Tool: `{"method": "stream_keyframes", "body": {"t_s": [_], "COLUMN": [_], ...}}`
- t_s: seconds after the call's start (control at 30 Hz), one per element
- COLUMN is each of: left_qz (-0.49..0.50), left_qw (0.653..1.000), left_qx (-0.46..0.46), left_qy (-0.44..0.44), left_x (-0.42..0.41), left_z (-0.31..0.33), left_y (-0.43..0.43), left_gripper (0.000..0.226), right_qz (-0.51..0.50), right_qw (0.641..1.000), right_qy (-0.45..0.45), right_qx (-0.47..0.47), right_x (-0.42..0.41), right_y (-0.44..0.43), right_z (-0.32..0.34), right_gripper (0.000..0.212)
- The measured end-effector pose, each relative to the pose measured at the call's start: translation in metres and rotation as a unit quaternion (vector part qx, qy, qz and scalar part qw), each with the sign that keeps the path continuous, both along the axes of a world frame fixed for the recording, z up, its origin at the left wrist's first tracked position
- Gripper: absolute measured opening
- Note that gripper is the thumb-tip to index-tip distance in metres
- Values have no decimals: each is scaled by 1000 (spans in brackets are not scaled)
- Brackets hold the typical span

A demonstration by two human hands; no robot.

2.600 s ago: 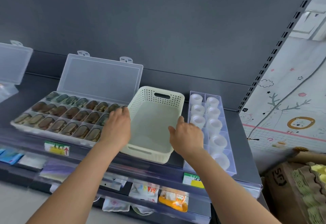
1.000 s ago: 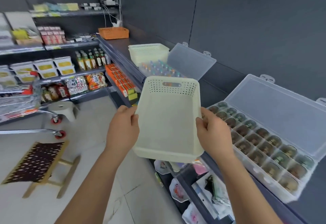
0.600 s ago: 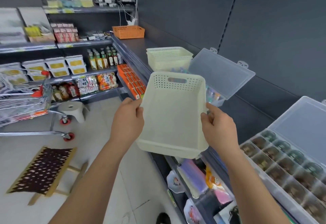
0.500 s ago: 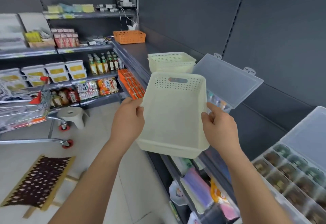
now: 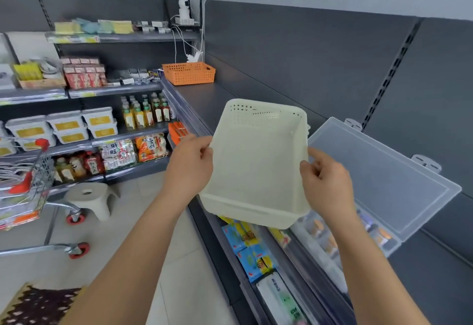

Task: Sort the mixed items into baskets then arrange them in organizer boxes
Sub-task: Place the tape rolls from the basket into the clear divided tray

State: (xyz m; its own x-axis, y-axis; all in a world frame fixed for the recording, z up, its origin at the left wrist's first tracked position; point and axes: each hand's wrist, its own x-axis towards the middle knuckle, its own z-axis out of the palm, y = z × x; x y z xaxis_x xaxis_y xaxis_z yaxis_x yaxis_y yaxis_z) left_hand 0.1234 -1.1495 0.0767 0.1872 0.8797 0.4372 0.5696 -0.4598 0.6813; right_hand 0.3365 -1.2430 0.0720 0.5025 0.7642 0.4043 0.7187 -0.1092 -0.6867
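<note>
Head view, shop aisle. The dark grey shelf top (image 5: 204,99) runs away beyond the grip and passes beneath it on the right-hand side. To the right of the grip, just beside the right forearm, a clear organizer box (image 5: 384,179) sits on this shelf with its lid swung open and leaning back toward the wall panel. Its compartments lie below the grip and hold small items, too blurred to name.

At the centre, the cream perforated basket (image 5: 256,166) is held in the air between both hands, tilted so that its interior faces the camera, with its near end low and its far end raised. The left hand (image 5: 190,164) grips the left long wall, fingers curled behind it and the thumb at the rim. The right hand (image 5: 326,184) pinches the right long wall at the rim, with one finger lying along the edge.

Far to the left of the grip and lower, a shopping trolley (image 5: 25,191) stands on the floor. An orange basket (image 5: 189,73) rests on the shelf top well beyond the grip. A grey stool (image 5: 89,196) stands left of and below the left hand.
</note>
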Motion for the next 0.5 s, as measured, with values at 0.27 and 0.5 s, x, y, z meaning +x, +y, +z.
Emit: {"method": "stream_keyframes", "body": {"t_s": [0.27,0.5], "left_qz": [-106,-197], "left_qw": [993,978], "left_qx": [-8,-26], "left_qy": [40,62], "left_x": [2,23], "left_z": [14,24], "left_y": [141,248], "left_gripper": [19,19], "right_qz": [-72,-149], "right_qw": [995,983], "right_qy": [56,100], "right_qx": [43,38], "right_x": [-14,-20], "right_y": [107,177], "right_z": [2,4], "right_gripper": [30,37]}}
